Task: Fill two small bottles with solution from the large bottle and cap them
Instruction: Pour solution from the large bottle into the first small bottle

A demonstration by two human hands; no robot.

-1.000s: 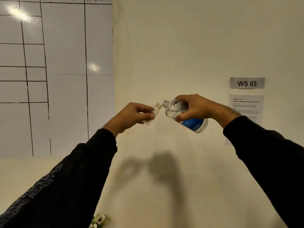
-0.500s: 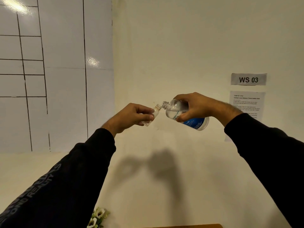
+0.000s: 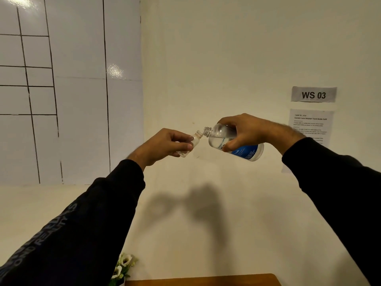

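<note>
Hands up in front of a cream wall (image 3: 206, 58), both in black sleeves. Left hand (image 3: 165, 144) w/ grip clenched round the small bottle (image 3: 191, 142), clear, uncapped, tilted so its threaded neck points up-right. Right hand (image 3: 247, 131) grasping the large bottle (image 3: 237, 146) from above, thumb under, fingers over; bottle tipped neck-down to the left, blue label facing down, clear liquid inside. Large bottle's open mouth sits just beside and slightly above the small bottle's mouth, nearly touching; can't tell if liquid is flowing.

Behind the left grip, further left: glossy whiteboard (image 3: 72, 89) w/ black grid lines, ceiling light glare on it. Behind and right of the right grip: grey sign "WS 03" (image 3: 313, 94), and under it a printed sheet (image 3: 311, 125), text too small to read. Shadow of both hands falls on the wall below the grips. Well below them, bottom edge of view: brown wooden desk (image 3: 202, 280) edge, w/ white flowers (image 3: 122, 265) to its left, under the left sleeve.
</note>
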